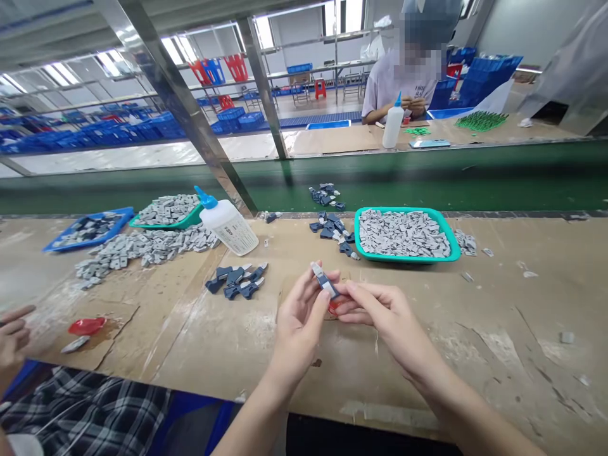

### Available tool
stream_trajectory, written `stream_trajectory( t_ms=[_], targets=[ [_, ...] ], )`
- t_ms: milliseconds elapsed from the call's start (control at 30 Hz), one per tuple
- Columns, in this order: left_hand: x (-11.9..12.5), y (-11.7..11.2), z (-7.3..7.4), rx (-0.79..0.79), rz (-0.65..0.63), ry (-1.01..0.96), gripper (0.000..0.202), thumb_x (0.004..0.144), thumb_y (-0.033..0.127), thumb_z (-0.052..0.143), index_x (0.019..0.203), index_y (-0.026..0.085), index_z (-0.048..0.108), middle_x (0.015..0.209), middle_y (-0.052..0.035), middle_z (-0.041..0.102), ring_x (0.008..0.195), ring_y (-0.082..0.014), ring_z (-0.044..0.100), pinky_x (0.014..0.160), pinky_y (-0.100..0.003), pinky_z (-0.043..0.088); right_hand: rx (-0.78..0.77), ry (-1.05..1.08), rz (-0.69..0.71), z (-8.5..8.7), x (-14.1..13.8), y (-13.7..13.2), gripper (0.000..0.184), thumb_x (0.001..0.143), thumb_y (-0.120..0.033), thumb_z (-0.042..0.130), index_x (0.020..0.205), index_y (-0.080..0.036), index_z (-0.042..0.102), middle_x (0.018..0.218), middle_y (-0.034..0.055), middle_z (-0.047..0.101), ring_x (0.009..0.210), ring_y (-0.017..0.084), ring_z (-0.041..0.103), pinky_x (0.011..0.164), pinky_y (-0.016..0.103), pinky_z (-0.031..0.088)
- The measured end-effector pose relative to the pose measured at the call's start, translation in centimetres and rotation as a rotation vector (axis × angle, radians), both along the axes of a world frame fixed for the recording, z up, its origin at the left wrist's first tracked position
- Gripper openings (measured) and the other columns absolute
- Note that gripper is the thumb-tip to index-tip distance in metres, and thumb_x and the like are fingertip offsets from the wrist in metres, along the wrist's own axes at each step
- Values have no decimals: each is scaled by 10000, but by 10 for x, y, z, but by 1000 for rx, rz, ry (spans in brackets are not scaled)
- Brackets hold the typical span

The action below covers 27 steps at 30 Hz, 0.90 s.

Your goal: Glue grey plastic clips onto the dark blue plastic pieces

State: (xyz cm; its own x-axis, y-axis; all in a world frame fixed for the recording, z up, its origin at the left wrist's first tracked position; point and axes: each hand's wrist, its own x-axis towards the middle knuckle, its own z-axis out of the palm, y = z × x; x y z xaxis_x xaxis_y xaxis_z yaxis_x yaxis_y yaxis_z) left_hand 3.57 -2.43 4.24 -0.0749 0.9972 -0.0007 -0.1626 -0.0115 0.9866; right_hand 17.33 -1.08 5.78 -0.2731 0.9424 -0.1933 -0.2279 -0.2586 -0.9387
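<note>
Between my two hands is a small dark blue and light grey plastic piece (324,280), tilted with its grey tip pointing up and left. My left hand (300,313) holds it, thumb pressed on the grey lower part. At the piece's right end, the thumb and fingers of my right hand (377,305) close in a pinch; their exact contact is partly hidden. Just below the fingers shows a red object (335,306), mostly covered. To the left lies a group of similar dark blue and grey pieces (237,280).
A green tray (456,253) of small grey parts stands right of more blue pieces (331,228). A blue-capped white bottle (230,227) leans at left near a grey parts heap (152,246). A neighbour's hand (13,335) enters at left; another person (380,88) sits across the green belt (304,180).
</note>
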Motion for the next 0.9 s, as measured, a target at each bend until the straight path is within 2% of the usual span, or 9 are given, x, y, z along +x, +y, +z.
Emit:
stream_trajectory(
  t_ms=[133,233,367,433,567,667,767,833,900],
  targets=[
    [-18,13,-2,-56,-15,-24,445,866,353,612,1282,208,552,1199,-111,646,1131,-252,605,1008,-405,467,168,-159,128,2,14,11,413,906,-496,519,1074,-186,734,1023,88,732,901,221,675,802,366,553],
    [-59,29,-6,19,124,117,425,852,345,607,1254,220,548,1092,-75,645,1071,-221,610,1013,-399,447,332,-488,18,-4,47,38,347,892,-465,541,1066,-225,721,1062,61,725,948,235,666,826,380,536],
    [-148,50,-13,116,452,672,373,827,232,518,1199,246,523,963,-41,593,912,-219,615,954,-444,459,454,-1052,-153,-21,102,95,302,861,-401,566,1051,-219,716,1080,76,726,964,289,661,824,433,517],
    [-192,60,-19,63,573,1011,452,769,165,491,1211,255,499,935,-47,597,904,-259,615,909,-480,468,551,-1220,-126,-30,120,125,318,858,-360,568,1090,-190,703,1104,102,715,1021,311,639,855,442,498],
    [-244,73,-27,-14,420,1373,438,690,153,496,1121,216,539,994,-110,654,983,-349,624,843,-497,500,790,-1310,102,-40,120,172,352,870,-322,567,1176,-179,671,1161,130,671,1099,309,591,927,427,449],
    [-237,71,-16,157,364,1498,328,747,207,477,1054,204,592,1013,-144,670,1037,-379,612,879,-522,489,848,-1320,218,-43,108,192,320,850,-314,611,1142,-207,685,1142,141,641,1067,310,583,876,410,461],
    [-191,72,11,446,484,1566,325,835,229,474,1130,238,609,1143,-129,644,1140,-342,568,985,-494,427,852,-1332,259,-46,102,201,280,818,-292,657,1086,-216,685,1052,128,639,1007,303,589,803,384,477],
    [-150,93,29,611,449,1492,319,855,228,517,1157,268,610,1141,-90,650,1099,-287,590,997,-431,419,860,-1336,254,-49,102,204,249,810,-274,668,1054,-223,671,1012,112,639,980,295,589,764,365,481],
    [-112,139,38,626,227,1370,308,879,291,520,1175,267,601,1148,-76,655,1087,-261,593,968,-390,440,871,-1347,239,-52,102,207,197,804,-249,671,1000,-232,662,977,96,640,957,288,585,726,351,480]
  ],
)
